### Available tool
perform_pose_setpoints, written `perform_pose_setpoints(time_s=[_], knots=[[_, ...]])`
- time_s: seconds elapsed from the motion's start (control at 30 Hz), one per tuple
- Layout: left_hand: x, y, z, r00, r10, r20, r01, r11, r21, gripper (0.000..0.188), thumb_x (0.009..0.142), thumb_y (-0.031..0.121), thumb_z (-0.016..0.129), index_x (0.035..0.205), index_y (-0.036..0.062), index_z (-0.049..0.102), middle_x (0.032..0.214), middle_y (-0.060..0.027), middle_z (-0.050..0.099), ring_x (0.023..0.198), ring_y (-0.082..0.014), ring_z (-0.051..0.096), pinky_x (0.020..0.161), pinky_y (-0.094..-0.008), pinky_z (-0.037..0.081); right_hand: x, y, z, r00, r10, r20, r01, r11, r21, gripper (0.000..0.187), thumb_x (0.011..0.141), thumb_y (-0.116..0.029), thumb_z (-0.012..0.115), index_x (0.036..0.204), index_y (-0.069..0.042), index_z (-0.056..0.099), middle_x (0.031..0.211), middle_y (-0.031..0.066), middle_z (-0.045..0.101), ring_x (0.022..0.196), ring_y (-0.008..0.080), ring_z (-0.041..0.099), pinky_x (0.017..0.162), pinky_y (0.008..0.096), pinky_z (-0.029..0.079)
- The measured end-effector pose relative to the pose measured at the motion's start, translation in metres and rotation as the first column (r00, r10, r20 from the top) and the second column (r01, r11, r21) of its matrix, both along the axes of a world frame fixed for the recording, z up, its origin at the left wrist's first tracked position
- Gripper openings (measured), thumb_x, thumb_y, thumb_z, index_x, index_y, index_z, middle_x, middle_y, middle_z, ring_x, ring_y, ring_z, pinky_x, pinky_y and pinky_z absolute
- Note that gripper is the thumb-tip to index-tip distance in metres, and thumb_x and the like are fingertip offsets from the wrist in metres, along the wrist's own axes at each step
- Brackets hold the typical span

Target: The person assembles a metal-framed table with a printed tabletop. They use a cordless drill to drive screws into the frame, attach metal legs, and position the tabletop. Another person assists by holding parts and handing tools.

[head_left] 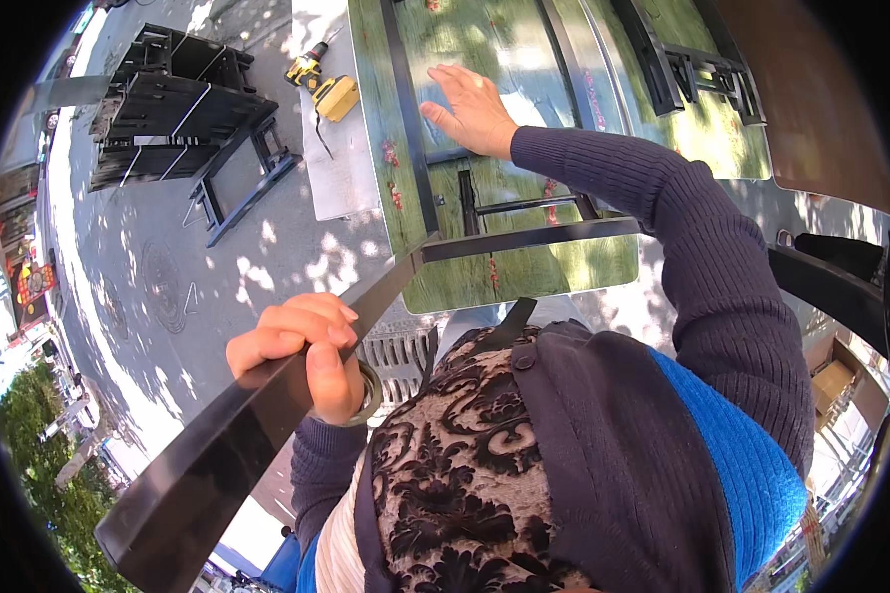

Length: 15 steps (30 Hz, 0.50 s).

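Observation:
A black square metal leg frame rises toward me from a green tabletop printed with red flowers. My left hand is wrapped round its near bar, thumb on the side facing me, with a bracelet at the wrist. The frame's crossbar runs across the tabletop's near end. Farther out, my right hand is spread with its palm down over the tabletop and holds nothing. Whether that palm presses on the surface I cannot tell. Black metal rails run lengthwise along the tabletop.
Left of the tabletop, a yellow and black cordless drill lies on a whitish board. Stacked black metal frames stand on the pavement at far left. Folded black legs and a brown panel are at right, a drain grate below.

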State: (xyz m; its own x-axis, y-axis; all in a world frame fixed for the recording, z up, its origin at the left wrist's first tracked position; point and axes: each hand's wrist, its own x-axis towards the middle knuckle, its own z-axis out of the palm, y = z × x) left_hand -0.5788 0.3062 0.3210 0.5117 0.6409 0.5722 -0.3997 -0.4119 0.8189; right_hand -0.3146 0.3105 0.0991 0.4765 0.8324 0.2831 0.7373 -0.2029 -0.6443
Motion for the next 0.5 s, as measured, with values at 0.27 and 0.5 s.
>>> perform_pose_setpoints(time_s=[0.27, 0.5], knots=[[0.012, -0.007, -0.004, 0.988, 0.152, -0.036, -0.152, 0.988, -0.014, 0.025, 0.084, 0.011, 0.061, 0.091, 0.0074, 0.038, 0.066, -0.008, 0.053, 0.051, -0.0176, 0.049, 0.051, -0.0337, 0.048, -0.045, -0.084, -0.11, 0.898, 0.263, -0.354, -0.418, 0.76, -0.497, 0.075, 0.095, -0.056, 0.03, 0.143, 0.001, 0.023, 0.147, 0.0204, 0.028, 0.138, 0.0357, 0.022, 0.111, 0.0475, 0.018], [0.007, -0.003, -0.003, 0.983, 0.171, -0.068, -0.172, 0.985, -0.004, 0.028, 0.082, 0.012, 0.064, 0.088, 0.0077, 0.038, 0.064, -0.0063, 0.053, 0.047, -0.0165, 0.049, 0.05, -0.0325, 0.05, -0.01, -0.083, -0.114, 0.96, 0.271, -0.067, -0.277, 0.896, -0.347, 0.064, 0.096, -0.048, 0.034, 0.144, -0.006, 0.025, 0.149, 0.0153, 0.026, 0.14, 0.0319, 0.018, 0.113, 0.0475, 0.014]])
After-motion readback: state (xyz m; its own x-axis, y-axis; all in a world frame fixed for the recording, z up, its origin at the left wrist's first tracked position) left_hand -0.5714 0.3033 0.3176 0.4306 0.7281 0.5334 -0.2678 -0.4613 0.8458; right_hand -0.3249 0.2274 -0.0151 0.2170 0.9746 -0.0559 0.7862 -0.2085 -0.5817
